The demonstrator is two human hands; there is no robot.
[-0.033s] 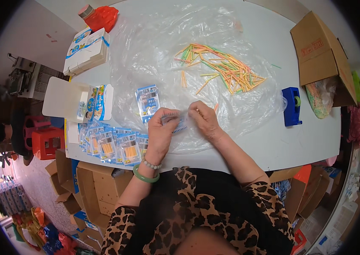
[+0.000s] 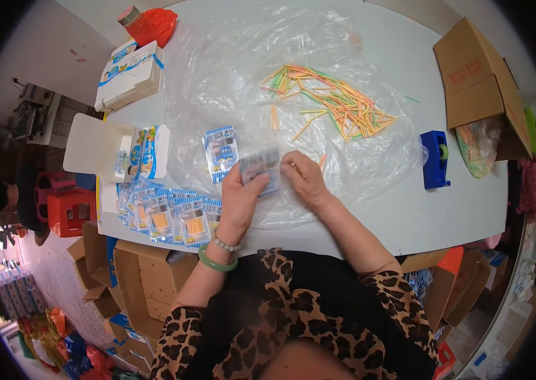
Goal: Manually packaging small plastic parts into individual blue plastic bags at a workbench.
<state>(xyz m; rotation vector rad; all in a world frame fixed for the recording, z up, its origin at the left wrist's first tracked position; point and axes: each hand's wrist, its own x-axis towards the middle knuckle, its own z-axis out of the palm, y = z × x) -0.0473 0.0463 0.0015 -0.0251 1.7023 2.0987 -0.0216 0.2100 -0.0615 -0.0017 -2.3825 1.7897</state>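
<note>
My left hand (image 2: 237, 197), with a beaded bracelet and a green bangle at its wrist, pinches a small clear plastic packet (image 2: 263, 163) with blue striped edges. The packet stands tilted up and is slightly blurred. Close to its right edge, my right hand (image 2: 306, 182) has thumb and fingers pressed together; a tiny pale tip shows there, too small to name. Another flat blue-and-clear packet (image 2: 220, 152) lies just beyond my left hand. Further off is a loose heap of thin yellow, orange, pink and green sticks (image 2: 350, 111) on a crumpled clear plastic sheet (image 2: 230, 76).
Filled packets (image 2: 193, 223) overlap along the table's near left edge. Behind them are an open white carton (image 2: 94, 144) and stacked flat cartons (image 2: 130, 79), with a red bag (image 2: 157, 26) beyond. A blue tape dispenser (image 2: 434, 159) and a cardboard box (image 2: 480, 82) stand at the right.
The packet in my left hand has swung up and shows more of its face. My right hand has stayed almost in place.
</note>
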